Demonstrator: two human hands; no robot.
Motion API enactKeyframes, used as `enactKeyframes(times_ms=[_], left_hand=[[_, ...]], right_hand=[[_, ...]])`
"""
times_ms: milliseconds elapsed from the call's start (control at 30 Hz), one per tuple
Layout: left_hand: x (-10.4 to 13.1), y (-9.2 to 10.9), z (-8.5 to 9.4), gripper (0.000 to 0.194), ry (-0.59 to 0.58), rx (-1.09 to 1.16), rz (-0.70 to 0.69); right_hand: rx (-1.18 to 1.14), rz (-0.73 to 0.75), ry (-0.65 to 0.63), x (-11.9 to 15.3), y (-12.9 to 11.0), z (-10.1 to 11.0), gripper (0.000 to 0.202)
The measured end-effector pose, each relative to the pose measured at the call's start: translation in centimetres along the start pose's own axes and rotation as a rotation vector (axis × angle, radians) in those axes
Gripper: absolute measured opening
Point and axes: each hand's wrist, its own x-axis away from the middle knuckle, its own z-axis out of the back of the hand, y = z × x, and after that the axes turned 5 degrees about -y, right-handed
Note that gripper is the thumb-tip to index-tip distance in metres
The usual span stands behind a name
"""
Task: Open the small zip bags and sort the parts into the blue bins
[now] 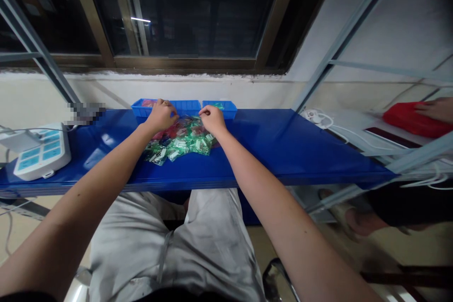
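Observation:
A pile of small clear packets, green ones (184, 144) in front and red ones (172, 131) behind, lies on the blue table. My left hand (162, 115) is over the back left of the pile, fingers curled in; what they hold, if anything, is too small to name. At the back right of the pile, my right hand (213, 120) has thumb and fingertips pinched together, and I cannot make out what is between them. Behind my hands stand a wide blue bin (186, 106) with something reddish at its left end and a smaller blue bin (230, 109) with green packets.
On the left, a white power strip (42, 151) with blue sockets sits on the blue table (269, 146). Metal uprights (332, 59) frame both sides. At right, another person's hand (439, 109) rests on a red bag (403, 118) near a dark phone-like slab (392, 137) and white cables.

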Motion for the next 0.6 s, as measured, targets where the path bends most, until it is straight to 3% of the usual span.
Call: enactKeyframes(times_ms=[133,267,467,600], left_hand=[[0.5,0.1,0.1,0.024,0.033,-0.079,0.008],[0.7,0.6,0.4,0.026,0.11,0.014,0.002],[0.7,3.3,0.7,0.014,0.171,0.598,0.128],[0.7,5.3,0.3,0.007,0.109,0.92,0.244]], right_hand=[[-0.021,0.003,-0.007,0.0,0.3,-0.1,0.016],[-0.055,0.054,-0.002,-0.1,0.9,-0.3,0.014],[-0.171,0.115,-0.049,-0.2,1.1,-1.0,0.018],[-0.263,0.029,-0.076,-0.5,1.1,-1.0,0.011]])
